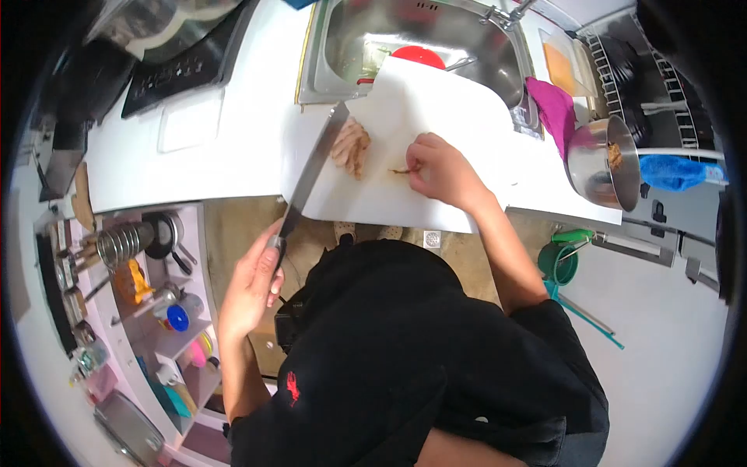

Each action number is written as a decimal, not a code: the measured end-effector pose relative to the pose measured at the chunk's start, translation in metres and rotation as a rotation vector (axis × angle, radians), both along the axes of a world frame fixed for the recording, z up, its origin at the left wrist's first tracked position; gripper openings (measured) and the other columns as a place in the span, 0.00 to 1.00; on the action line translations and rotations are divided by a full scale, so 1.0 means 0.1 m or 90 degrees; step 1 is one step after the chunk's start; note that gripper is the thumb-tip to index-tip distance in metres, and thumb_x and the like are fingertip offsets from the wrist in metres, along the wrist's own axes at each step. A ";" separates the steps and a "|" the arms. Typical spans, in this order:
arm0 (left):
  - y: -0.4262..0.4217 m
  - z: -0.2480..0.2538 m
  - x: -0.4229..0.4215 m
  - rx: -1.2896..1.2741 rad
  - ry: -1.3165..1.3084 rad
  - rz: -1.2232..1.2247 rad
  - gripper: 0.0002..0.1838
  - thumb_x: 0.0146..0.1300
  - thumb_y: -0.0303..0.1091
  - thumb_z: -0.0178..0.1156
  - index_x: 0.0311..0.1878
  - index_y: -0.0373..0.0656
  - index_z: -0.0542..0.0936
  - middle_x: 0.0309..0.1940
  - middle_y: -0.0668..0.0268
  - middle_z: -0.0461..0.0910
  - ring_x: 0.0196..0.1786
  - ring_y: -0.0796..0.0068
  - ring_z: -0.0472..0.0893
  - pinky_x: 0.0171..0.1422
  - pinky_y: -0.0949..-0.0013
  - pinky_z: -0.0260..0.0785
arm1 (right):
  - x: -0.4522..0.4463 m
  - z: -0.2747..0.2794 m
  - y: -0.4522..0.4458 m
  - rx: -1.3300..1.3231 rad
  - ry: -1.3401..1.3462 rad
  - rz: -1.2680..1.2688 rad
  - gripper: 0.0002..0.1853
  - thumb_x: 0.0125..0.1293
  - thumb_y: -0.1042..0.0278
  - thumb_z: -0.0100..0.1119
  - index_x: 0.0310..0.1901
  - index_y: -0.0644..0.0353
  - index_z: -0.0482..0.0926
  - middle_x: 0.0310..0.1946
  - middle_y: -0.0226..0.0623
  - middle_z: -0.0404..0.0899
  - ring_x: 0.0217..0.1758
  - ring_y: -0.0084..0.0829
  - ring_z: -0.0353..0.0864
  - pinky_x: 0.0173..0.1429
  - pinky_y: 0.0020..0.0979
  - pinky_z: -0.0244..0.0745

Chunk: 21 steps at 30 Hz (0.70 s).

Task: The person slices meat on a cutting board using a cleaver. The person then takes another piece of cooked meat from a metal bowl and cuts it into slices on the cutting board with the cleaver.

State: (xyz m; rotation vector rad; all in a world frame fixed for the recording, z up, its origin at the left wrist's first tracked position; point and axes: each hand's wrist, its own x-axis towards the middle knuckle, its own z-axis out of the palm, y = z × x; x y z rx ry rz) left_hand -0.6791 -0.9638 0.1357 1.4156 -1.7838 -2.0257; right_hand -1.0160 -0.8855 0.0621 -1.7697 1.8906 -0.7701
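My left hand is wrapped round the handle of a long kitchen knife, its blade slanting up and away over the left edge of a white cutting board. Sliced cooked meat lies in a pile on the board, just right of the blade. My right hand is closed in a pinch above the middle of the board. A thin brown strip of meat pokes out to the left from its fingertips. The rest of that strip is hidden by the fingers.
Behind the board is a steel sink holding a red bowl; the board overlaps its front rim. On the right stand a steel pot with food inside and a purple cloth. An induction cooktop sits at left.
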 end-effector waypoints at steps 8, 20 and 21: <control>-0.28 -0.10 -0.17 -0.049 0.016 -0.138 0.25 0.77 0.40 0.39 0.72 0.38 0.63 0.16 0.74 0.63 0.16 0.86 0.62 0.21 0.78 0.56 | 0.24 0.75 0.29 -0.262 -0.444 -0.080 0.11 0.47 0.86 0.63 0.33 0.63 0.78 0.32 0.32 0.79 0.37 0.25 0.80 0.42 0.27 0.76; -0.49 -0.09 -0.91 0.012 0.062 -0.366 0.28 0.77 0.49 0.43 0.70 0.37 0.66 0.16 0.75 0.62 0.17 0.86 0.61 0.20 0.79 0.50 | 1.13 2.12 0.47 -1.028 -0.775 0.262 0.05 0.59 0.73 0.70 0.31 0.64 0.84 0.29 0.38 0.84 0.28 0.23 0.77 0.27 0.19 0.67; -0.48 -0.08 -0.97 0.018 0.069 -0.388 0.29 0.77 0.49 0.44 0.70 0.37 0.65 0.17 0.75 0.62 0.17 0.86 0.61 0.20 0.79 0.50 | 1.07 2.11 0.53 -0.982 -0.785 0.264 0.05 0.58 0.73 0.70 0.32 0.65 0.84 0.31 0.39 0.84 0.31 0.26 0.78 0.30 0.22 0.68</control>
